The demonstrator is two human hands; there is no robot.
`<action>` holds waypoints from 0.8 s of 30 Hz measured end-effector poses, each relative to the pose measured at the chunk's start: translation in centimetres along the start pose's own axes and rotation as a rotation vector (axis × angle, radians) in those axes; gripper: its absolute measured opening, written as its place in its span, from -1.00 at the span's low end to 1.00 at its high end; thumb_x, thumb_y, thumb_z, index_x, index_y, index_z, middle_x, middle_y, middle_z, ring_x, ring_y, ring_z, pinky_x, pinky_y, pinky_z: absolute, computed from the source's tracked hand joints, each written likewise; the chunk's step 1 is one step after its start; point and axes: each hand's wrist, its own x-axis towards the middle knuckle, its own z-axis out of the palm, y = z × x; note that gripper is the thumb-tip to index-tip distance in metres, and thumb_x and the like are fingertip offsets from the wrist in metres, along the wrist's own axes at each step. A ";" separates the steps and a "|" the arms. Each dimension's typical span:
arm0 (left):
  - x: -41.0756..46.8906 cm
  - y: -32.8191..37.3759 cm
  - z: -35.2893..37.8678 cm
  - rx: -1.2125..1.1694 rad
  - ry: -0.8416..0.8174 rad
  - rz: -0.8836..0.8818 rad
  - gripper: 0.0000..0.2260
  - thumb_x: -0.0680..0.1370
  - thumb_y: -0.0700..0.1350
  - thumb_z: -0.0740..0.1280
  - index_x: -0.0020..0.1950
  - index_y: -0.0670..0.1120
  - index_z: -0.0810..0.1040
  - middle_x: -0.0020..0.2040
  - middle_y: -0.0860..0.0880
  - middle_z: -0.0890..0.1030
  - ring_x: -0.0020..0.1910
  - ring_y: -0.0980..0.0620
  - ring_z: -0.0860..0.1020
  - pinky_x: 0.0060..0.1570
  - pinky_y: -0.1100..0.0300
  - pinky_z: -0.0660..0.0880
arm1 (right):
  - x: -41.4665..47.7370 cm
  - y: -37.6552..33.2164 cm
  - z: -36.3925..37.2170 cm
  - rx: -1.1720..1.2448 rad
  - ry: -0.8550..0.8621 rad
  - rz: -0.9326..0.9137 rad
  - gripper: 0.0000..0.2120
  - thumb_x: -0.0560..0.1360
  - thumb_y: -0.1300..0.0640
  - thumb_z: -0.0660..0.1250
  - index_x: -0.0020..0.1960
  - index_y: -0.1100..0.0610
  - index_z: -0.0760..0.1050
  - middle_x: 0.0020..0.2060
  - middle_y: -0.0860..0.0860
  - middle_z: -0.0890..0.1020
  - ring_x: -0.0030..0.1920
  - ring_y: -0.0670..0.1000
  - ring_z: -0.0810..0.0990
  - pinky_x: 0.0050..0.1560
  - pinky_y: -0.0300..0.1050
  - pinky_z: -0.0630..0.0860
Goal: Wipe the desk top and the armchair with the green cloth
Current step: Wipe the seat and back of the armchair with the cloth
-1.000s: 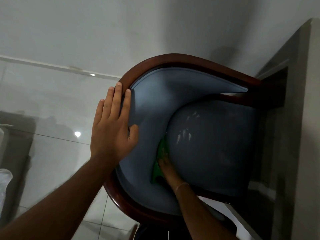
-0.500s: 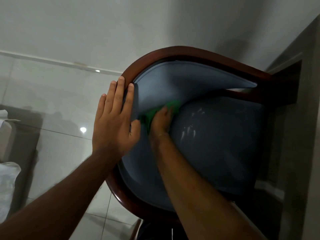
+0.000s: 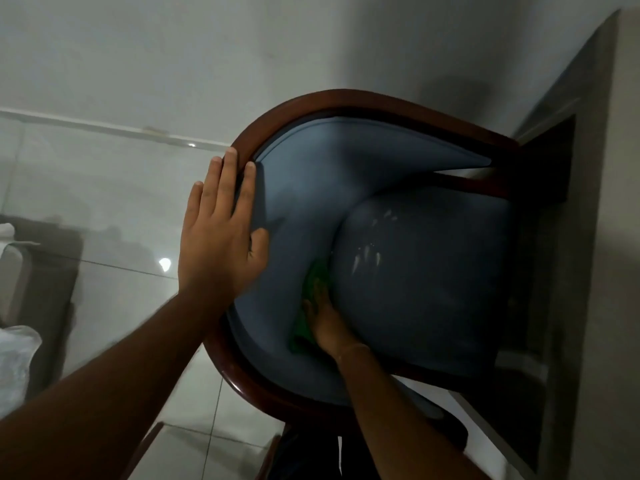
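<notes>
The armchair [image 3: 346, 188] has blue-grey padding and a dark red-brown wooden frame; I look down into it from above. My left hand [image 3: 221, 233] lies flat on the top of the curved backrest, fingers spread over the rim. My right hand [image 3: 327, 323] presses the green cloth [image 3: 308, 306] into the crease between the backrest and the seat cushion [image 3: 422, 289]. Most of the cloth is hidden under that hand. The desk [image 3: 616, 237] stands along the right edge, with the chair pushed partly under it.
A pale wall rises behind the chair. Glossy light floor tiles [image 3: 114, 216] spread to the left. A dark piece of furniture with something white on it [image 3: 20, 306] stands at the far left. The seat shows shiny wet streaks [image 3: 367, 261].
My right hand slid the cloth up the crease toward the top of the backrest, then back down to the lower part. My left hand stayed on the backrest rim.
</notes>
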 end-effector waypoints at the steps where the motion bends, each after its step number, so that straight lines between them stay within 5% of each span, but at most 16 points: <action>1: 0.1 0.1 0.0 0.003 0.001 0.004 -0.24 0.58 0.03 0.12 0.77 -0.06 -0.01 0.79 -0.15 -0.03 0.78 -0.16 -0.07 0.71 -0.24 0.06 | -0.9 1.6 -0.9 -0.118 -0.083 -0.051 -0.40 0.75 0.04 0.13 0.71 0.04 -0.04 0.68 0.04 0.14 0.65 0.04 0.16 0.67 -0.04 0.09; 4: 0.2 0.1 -0.1 0.002 0.004 0.004 -0.25 0.59 0.04 0.10 0.77 -0.06 -0.01 0.79 -0.15 -0.03 0.78 -0.16 -0.07 0.71 -0.23 0.07 | -3.1 7.1 -5.0 -0.339 -0.309 0.009 -0.43 0.75 -0.08 0.10 0.70 0.02 0.06 0.67 0.01 0.17 0.63 0.04 0.20 0.66 -0.05 0.06; 8: 0.1 -0.1 0.0 -0.013 0.004 -0.001 -0.25 0.59 0.03 0.10 0.77 -0.04 -0.02 0.80 -0.13 -0.04 0.78 -0.13 -0.08 0.72 -0.20 0.05 | -4.1 8.7 -8.7 -0.296 -0.271 0.191 -0.49 0.74 0.05 0.17 0.63 0.20 0.23 0.63 0.17 0.27 0.59 0.16 0.30 0.60 -0.06 0.16; 14: -0.1 -0.1 -0.1 -0.066 -0.014 -0.010 -0.24 0.58 0.03 0.10 0.78 -0.02 -0.03 0.80 -0.08 -0.06 0.78 -0.07 -0.11 0.74 -0.11 -0.03 | -6.0 9.7 -8.7 0.177 -0.078 0.252 -0.56 0.68 0.20 0.29 0.53 0.28 0.37 0.51 0.18 0.45 0.41 0.12 0.49 0.30 -0.26 0.35; 17: -0.7 -0.1 -0.1 -0.092 -0.022 -0.042 -0.24 0.58 0.04 0.10 0.78 -0.01 -0.06 0.80 -0.06 -0.07 0.78 -0.04 -0.12 0.73 -0.06 -0.07 | -5.5 10.1 -9.6 0.552 0.018 0.295 -0.56 0.56 0.11 0.42 0.41 0.20 0.51 0.41 0.16 0.56 0.31 0.11 0.58 0.46 0.01 0.43; 19: -1.6 1.0 0.0 -0.090 -0.014 -0.066 -0.23 0.59 0.05 0.11 0.78 -0.02 -0.08 0.80 -0.09 -0.06 0.78 -0.07 -0.11 0.73 -0.08 -0.06 | -4.3 9.6 -10.6 0.651 0.049 0.285 -0.56 0.64 0.02 0.34 0.46 0.19 0.48 0.27 0.18 0.63 0.26 0.22 0.62 0.35 0.13 0.55; 22: -5.0 4.4 1.4 -0.156 -0.089 0.002 -0.21 0.59 0.09 0.14 0.78 -0.02 -0.09 0.80 -0.08 -0.04 0.78 -0.05 -0.09 0.73 -0.12 -0.02 | -1.7 8.3 -11.6 0.540 0.207 0.145 -0.56 0.69 -0.01 0.28 0.50 0.17 0.45 0.39 0.22 0.57 0.30 0.22 0.61 0.38 0.11 0.55; 24: -8.4 6.7 2.7 -0.165 -0.205 0.075 -0.21 0.59 0.11 0.17 0.78 0.00 -0.06 0.80 -0.06 -0.01 0.78 -0.04 -0.05 0.73 -0.13 0.01 | 0.0 7.8 -10.8 0.277 0.336 -0.055 -0.54 0.73 0.03 0.21 0.58 0.15 0.36 0.58 0.20 0.38 0.51 0.18 0.44 0.56 0.10 0.38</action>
